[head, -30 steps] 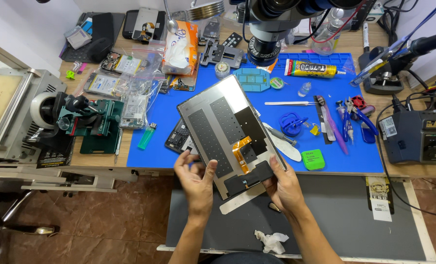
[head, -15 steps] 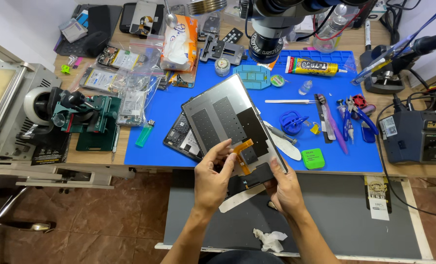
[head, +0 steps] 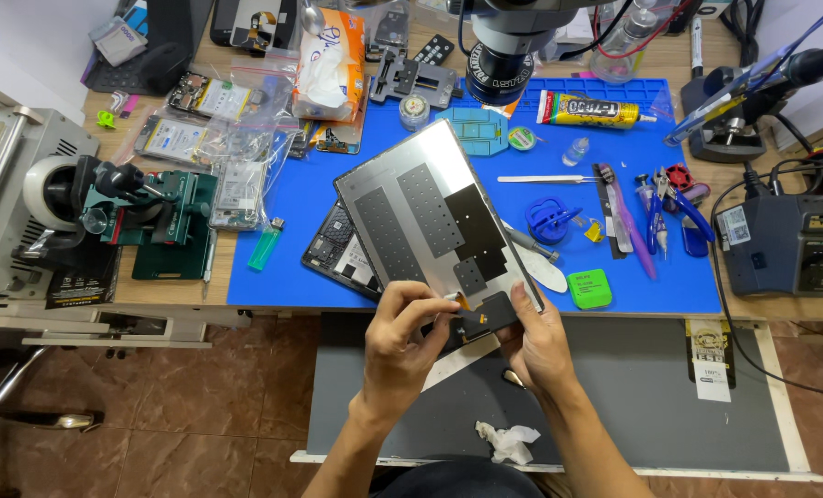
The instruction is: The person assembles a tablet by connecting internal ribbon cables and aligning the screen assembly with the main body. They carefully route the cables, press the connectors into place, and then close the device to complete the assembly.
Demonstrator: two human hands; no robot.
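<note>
A tablet display panel (head: 434, 217), its grey back plate up and patched with black pads, tilts above the near edge of the blue mat (head: 282, 277), held at its lower end in both hands. The left hand (head: 402, 346) is pinched together on the small flex cable (head: 474, 318) at the panel's bottom edge; the right hand (head: 536, 341) is clamped on the lower right corner. At 6 o'clock a crumpled tissue (head: 508, 441) lies on a grey sheet. Beyond, a green lighter (head: 266, 244) sits at 10 o'clock, a green square tool (head: 589, 288) at 2 o'clock, and at 12 o'clock a yellow glue tube (head: 594, 109) lies across the bench (head: 679, 65).
</note>
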